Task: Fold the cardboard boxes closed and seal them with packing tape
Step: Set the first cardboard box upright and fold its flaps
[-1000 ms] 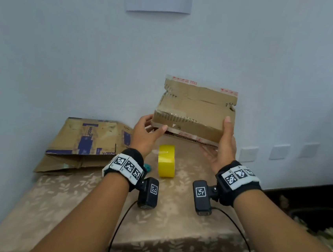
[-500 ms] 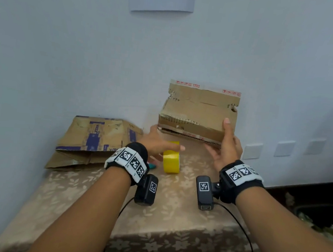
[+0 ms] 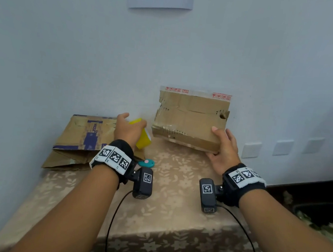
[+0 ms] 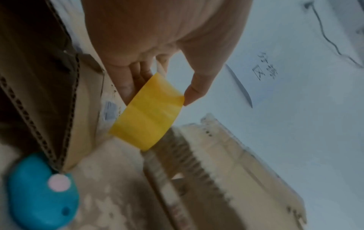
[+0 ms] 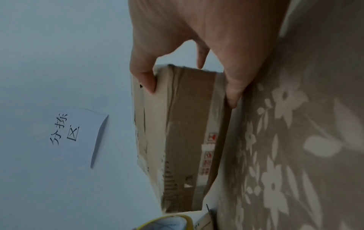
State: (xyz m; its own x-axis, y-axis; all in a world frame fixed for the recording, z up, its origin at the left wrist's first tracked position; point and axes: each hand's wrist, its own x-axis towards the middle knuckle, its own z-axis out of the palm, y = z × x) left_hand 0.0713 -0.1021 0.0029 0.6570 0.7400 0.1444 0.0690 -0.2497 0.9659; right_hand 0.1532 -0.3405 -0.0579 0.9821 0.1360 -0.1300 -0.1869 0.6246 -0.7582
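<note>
Cardboard box [image 3: 191, 120]: centre of the head view, tilted against the wall, flaps folded shut, old printed tape along its top edge. Right hand [image 3: 223, 150] grips its lower right corner, thumb on the front face, fingers [image 5: 234, 93] curled underneath

Tape roll [image 3: 143, 136]: yellow, left of the box, lifted off the desk [image 3: 173, 208]; left hand [image 3: 127, 129] holds it, fingers [image 4: 135, 80] and thumb pinching its rim

Flattened box [image 3: 84, 137]: lying at centre left

Blue cutter [image 3: 146, 163]: on the desk, below the roll
</note>
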